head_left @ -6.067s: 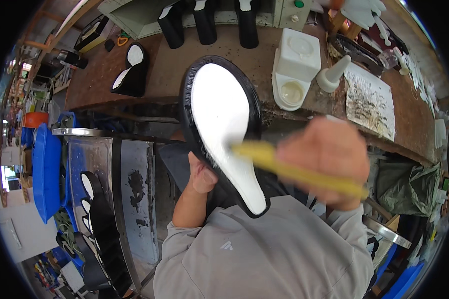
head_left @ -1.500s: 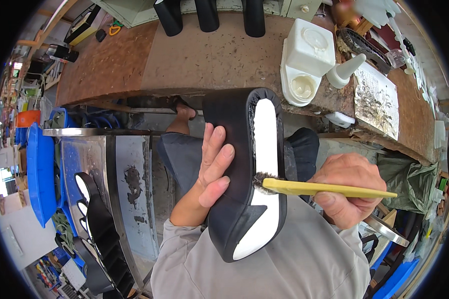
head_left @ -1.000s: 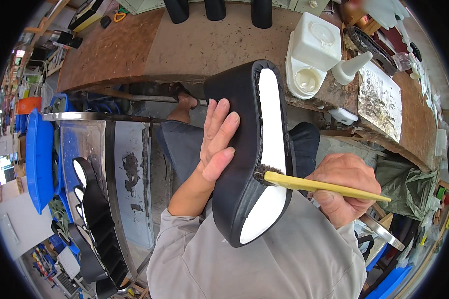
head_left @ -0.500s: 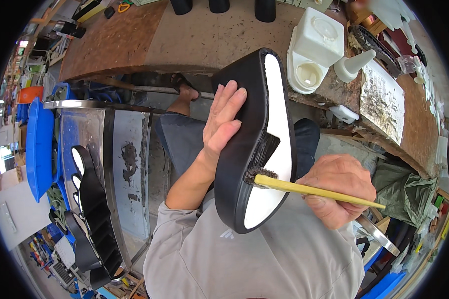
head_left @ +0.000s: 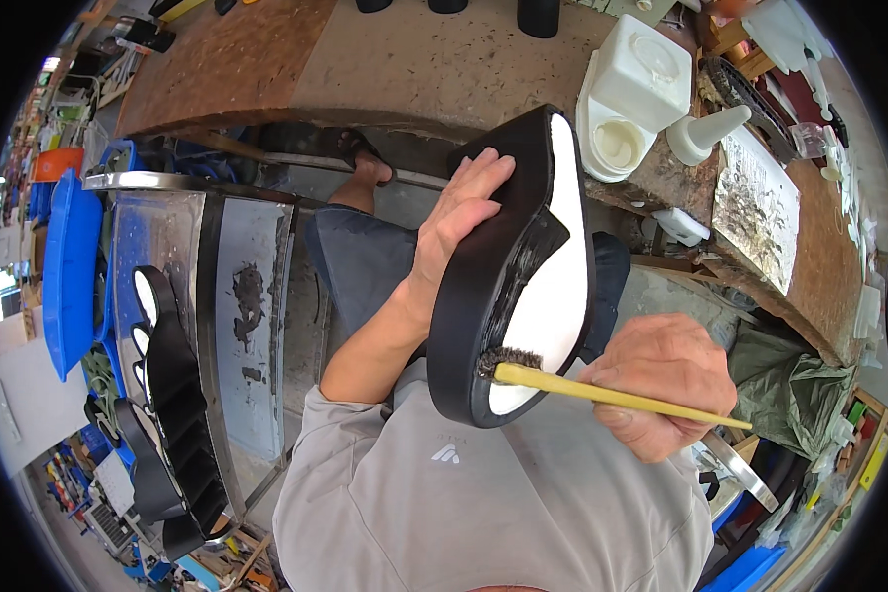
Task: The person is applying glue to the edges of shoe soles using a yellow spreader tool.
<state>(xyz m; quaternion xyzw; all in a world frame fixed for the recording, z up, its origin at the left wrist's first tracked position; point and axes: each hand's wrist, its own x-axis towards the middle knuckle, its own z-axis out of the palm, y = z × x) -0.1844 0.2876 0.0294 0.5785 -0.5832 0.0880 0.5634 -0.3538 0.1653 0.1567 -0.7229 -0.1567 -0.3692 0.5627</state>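
Observation:
My left hand [head_left: 454,222] grips the black side of a wedge-shaped shoe sole [head_left: 553,286], tilted up over my lap. Its white face is turned to the right, and a glossy, wet-looking streak runs along the edge between white and black. Pinched in my right hand [head_left: 661,385] is a brush [head_left: 548,380] with a pale yellow handle. The dark bristles touch the white face near the sole's lower, broad end. Part of the handle is hidden behind the fingers, as is some of the sole behind my left hand.
A white plastic container [head_left: 641,74] with a round open cup stands on the workbench [head_left: 405,69], beside a white nozzle cap [head_left: 708,133]. Stained paper [head_left: 755,212] lies farther right. To the left, several more black soles [head_left: 178,395] rest on a metal-framed stand. A blue tub [head_left: 69,276] is behind them.
The brush has moved down along the sole's edge toward the lower end. The sole has shifted slightly up and right, and the glossy streak on its edge now looks longer.

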